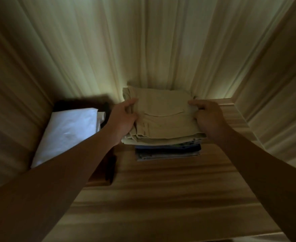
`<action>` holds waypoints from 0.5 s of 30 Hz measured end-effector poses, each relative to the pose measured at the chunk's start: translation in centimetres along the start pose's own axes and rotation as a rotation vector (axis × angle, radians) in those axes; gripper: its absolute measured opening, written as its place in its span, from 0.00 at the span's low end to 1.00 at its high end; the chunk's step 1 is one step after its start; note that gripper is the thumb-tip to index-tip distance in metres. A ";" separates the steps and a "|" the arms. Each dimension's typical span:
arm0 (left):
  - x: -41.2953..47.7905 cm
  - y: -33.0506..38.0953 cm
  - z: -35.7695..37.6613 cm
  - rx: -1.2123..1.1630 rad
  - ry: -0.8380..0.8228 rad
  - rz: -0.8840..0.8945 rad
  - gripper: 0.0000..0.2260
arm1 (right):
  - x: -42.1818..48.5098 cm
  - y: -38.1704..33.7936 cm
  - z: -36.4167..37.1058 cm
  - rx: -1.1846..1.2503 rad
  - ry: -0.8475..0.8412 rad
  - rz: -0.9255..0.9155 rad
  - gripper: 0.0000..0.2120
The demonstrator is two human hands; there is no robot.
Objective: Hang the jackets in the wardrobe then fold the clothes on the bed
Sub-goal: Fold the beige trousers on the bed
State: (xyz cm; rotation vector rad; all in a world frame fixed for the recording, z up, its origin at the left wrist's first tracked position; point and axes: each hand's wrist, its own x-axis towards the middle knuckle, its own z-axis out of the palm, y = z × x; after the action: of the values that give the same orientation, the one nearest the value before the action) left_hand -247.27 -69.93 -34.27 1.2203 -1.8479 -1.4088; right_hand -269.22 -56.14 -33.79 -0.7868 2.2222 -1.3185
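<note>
Both hands are clamped on the same piece. The left hand (124, 117) grips the left edge of a folded beige garment (163, 119), thumb on top and fingers tucked around the side. The right hand (208, 117) does the mirror job on the right edge, fingers curled over it. A pocket opening shows on top, so I'd guess trousers or shorts, but can't say which.

The beige piece sits right on top of a stack of folded clothes (168, 151). I can make out dark blue and patterned layers under it, and the beige one overhangs them a bit at the front. The stack is on a pale wooden shelf (161, 189), pushed towards the back panel of what looks like the wardrobe (143, 41). Off to the left, near the left forearm, is a white folded item (68, 131) lying on something dark. It's too dim to tell what either is.

So my read is that hanging isn't what's happening here. This is the tail end of the folding part, with a finished piece being set onto or squared up on the pile. Next move, I reckon, is to line the edges up with the layers below, press it flat so the pile doesn't lean, then let go with both hands without dragging the top fold open.
</note>
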 end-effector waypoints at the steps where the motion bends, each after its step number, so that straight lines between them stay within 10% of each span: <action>1: 0.3 0.5 0.0 -0.050 0.008 0.007 0.25 | 0.3 -0.5 -0.5 0.013 0.020 -0.015 0.26; 9: 1.8 -0.3 1.0 0.241 -0.141 -0.112 0.25 | 1.2 3.0 0.2 -0.338 -0.184 -0.037 0.22; 15: 3.9 1.2 2.5 0.647 0.047 0.224 0.29 | 3.8 -0.6 0.7 -0.744 -0.067 -0.439 0.22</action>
State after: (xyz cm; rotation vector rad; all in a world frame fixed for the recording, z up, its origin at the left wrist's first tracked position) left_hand -251.56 -72.12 -34.41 1.2541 -2.4108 -0.6657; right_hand -271.48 -59.34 -33.87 -1.6215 2.5829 -0.5588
